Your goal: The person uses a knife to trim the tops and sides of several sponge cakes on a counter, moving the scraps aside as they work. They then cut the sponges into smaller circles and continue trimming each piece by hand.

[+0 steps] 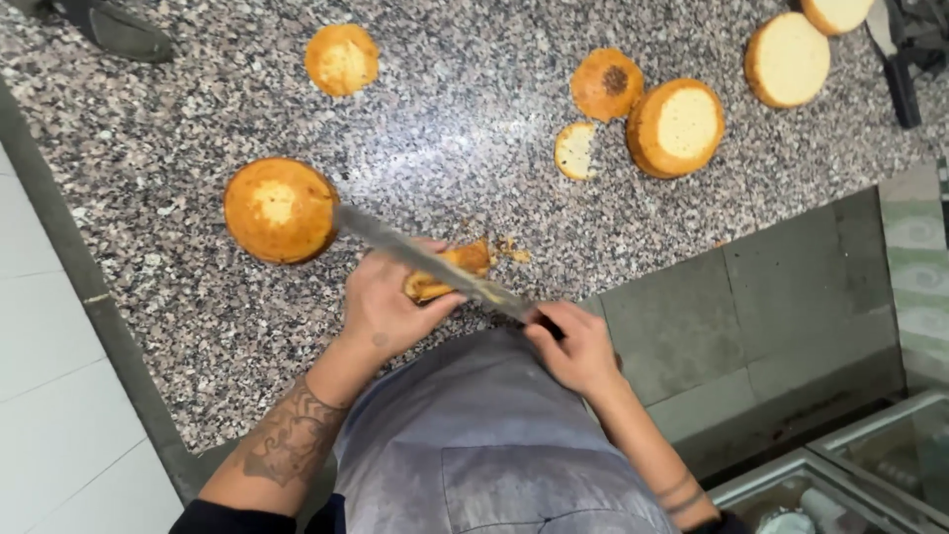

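At the near edge of the speckled granite counter (178,326), seen from our head camera, we hold a long knife (415,255) with our right hand (578,346) closed around its handle, the blade reaching left and far until its tip meets a round golden cake (281,210). Our left hand (386,302) is curled around a browned crust trimming (447,272), its fingers lying right against the blade. That closeness is what worries us: a slip of the edge could nick those fingers, and crumbs (509,249) scattered just beside the trimming could make the grip unsteady. The trimming also sits near the counter's edge, so a nudge might send it off. Farther right lie a sliced cake (677,127), a thin cut disc (575,150) and other rounds, well apart from our hands.
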